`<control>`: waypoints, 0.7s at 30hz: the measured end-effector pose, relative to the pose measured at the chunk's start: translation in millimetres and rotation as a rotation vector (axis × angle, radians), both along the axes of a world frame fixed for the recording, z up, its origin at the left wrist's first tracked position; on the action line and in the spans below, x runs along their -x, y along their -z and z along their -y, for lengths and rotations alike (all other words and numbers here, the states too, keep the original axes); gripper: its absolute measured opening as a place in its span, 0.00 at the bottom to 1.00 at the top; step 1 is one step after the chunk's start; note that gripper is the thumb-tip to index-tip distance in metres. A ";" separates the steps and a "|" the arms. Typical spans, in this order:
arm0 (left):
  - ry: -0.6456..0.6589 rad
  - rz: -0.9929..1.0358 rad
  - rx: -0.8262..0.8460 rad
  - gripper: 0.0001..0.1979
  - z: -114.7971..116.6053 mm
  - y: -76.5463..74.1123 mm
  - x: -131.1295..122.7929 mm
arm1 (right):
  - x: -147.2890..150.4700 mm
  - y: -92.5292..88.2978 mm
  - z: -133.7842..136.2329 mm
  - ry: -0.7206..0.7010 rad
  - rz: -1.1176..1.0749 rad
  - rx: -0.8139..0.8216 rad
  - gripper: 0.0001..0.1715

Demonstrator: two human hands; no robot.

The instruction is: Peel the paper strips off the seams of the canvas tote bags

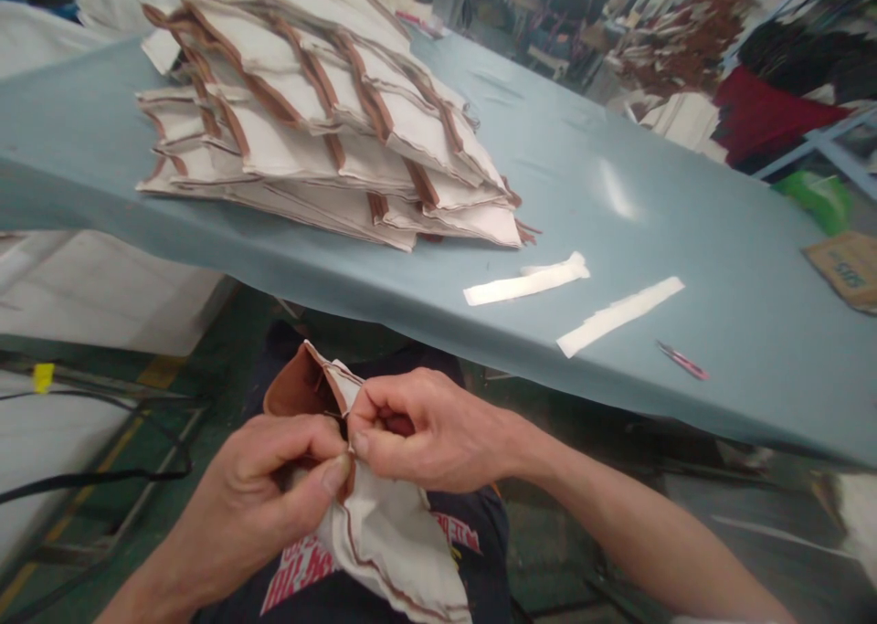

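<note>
I hold a cream cloth piece with brown trim [390,533] over my lap, below the table's near edge. My left hand [274,487] pinches its folded edge between thumb and fingers. My right hand [425,428] is closed on the same edge right beside the left, thumb against thumb. A brown lined corner of the piece [298,388] sticks up behind my fingers. Much of the cloth hangs down under my hands.
A stack of similar cream pieces with brown straps [322,121] lies on the grey-blue table [685,204]. Two white strips [527,281] [620,315] and a small pink-handled tool [683,361] lie near the table's front edge. Piles of fabric fill the far right.
</note>
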State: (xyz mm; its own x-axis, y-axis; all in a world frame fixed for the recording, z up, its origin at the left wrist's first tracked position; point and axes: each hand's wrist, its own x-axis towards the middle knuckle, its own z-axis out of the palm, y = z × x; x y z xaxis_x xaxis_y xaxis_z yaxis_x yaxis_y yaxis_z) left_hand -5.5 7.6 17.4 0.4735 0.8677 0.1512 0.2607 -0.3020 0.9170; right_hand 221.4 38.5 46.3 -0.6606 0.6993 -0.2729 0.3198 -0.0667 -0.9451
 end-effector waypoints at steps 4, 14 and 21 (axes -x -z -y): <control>-0.014 -0.017 0.020 0.17 -4.9 -2.1 -3.1 | -1.5 -6.8 -2.1 -0.043 0.054 -0.123 0.10; -0.064 -0.287 -0.211 0.18 -5.2 -11.5 -2.8 | -2.7 -14.1 1.6 -0.125 0.302 -0.447 0.08; -0.056 -0.290 -0.175 0.13 -0.9 0.5 -0.2 | -6.6 -17.7 13.2 -0.100 0.370 -0.504 0.09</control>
State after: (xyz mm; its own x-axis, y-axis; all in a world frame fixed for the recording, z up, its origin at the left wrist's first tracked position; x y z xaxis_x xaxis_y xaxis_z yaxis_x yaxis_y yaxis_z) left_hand -5.3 8.5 17.0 0.4708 0.8666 0.1656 0.5240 -0.4257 0.7377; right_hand 228.0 25.3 63.9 -0.6545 0.7412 -0.1491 0.6128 0.4046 -0.6788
